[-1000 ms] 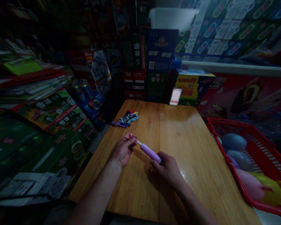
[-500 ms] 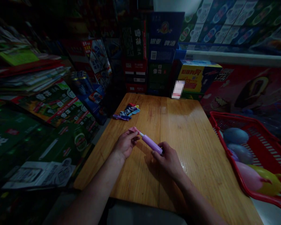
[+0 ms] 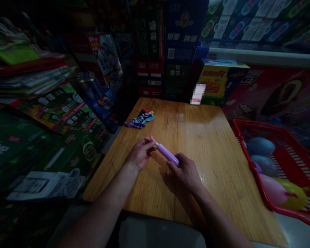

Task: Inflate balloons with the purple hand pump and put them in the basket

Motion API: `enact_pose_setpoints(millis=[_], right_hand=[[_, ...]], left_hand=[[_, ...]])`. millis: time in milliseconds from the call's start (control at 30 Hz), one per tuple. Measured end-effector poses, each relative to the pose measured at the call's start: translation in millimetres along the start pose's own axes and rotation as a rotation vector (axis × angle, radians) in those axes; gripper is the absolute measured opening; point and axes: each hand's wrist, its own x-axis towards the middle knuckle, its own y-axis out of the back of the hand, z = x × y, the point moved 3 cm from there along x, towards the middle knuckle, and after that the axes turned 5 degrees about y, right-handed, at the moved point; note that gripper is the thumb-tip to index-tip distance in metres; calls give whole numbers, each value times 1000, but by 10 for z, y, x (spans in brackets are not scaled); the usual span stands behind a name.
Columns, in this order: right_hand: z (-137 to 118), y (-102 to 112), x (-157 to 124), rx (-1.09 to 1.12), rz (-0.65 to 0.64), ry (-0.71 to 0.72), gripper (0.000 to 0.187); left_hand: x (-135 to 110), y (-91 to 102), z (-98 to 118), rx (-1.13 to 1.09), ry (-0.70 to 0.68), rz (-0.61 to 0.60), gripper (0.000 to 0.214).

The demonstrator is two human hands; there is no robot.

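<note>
Over the wooden table (image 3: 196, 144), my left hand (image 3: 142, 153) pinches a small, limp pink balloon (image 3: 150, 138) between thumb and fingers. The balloon's neck sits at the white nozzle of a purple balloon pump (image 3: 167, 154); how far it is pushed on cannot be made out. Closed around the pump's near end is my right hand (image 3: 187, 172). The pump slants from upper left to lower right, and its handle is hidden in that hand. Beyond my left hand lies a flat pile of coloured balloons or wrappers (image 3: 142, 119).
A red basket (image 3: 263, 203) holding several inflated balloons stands at the right of the table. Stacked drink cartons (image 3: 151, 74) rise behind it. A blurred-out upright object (image 3: 197, 94) leans at the back edge. More cartons (image 3: 59, 113) and papers crowd the left.
My left hand and the balloon have come slightly closer to the pump, and less of the white nozzle shows. The whole view has shifted a little.
</note>
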Motion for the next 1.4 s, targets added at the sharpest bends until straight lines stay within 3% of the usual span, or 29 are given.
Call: enact_pose_setpoints(millis=[267,700,900,1400], right_hand=[[78,-25,26,118,-29,-69,28],[-1,36,-28,63,17,17,23],[7,41,-35,122,9,20,21],[11,-6,-12,120,7,57,24]], left_hand=[[-33,-32,10,22,16,-41,33],[-95,-40,-24,-24,187,-205,29],[-122,-12,-41,-2,266,-204,40],[-131,-43,47,-73,132,-183,38]])
